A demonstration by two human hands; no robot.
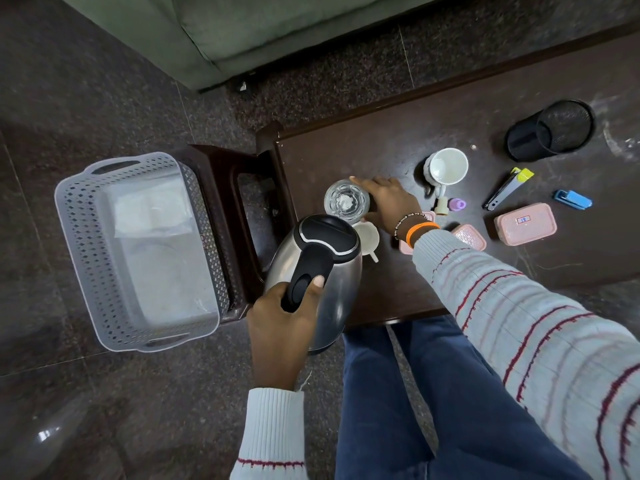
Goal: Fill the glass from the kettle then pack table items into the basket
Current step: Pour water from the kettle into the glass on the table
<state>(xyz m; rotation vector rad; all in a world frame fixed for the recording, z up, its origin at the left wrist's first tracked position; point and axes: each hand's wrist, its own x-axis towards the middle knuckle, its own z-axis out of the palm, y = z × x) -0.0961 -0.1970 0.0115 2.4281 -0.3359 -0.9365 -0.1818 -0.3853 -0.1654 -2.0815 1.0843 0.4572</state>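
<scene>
My left hand (pixel 282 320) grips the black handle of a steel kettle (pixel 322 271), held tilted above the table's near left corner, its spout end close to a clear glass (pixel 346 201). The glass stands upright on the dark wooden table (pixel 363 150). My right hand (pixel 389 202) holds the glass at its right side, fingers curved round it. A translucent grey perforated basket (pixel 86 258) sits on a stool left of the table, with a pale sheet lying in it.
On the table are a white mug (pixel 446 168), a small white cup (pixel 367 237), two pink lidded boxes (pixel 524 224) (pixel 469 237), a black mesh holder (pixel 550 133), a nail clipper (pixel 507 188), a blue stapler (pixel 573 199) and small bottles (pixel 450 204). A green sofa (pixel 242 32) stands beyond.
</scene>
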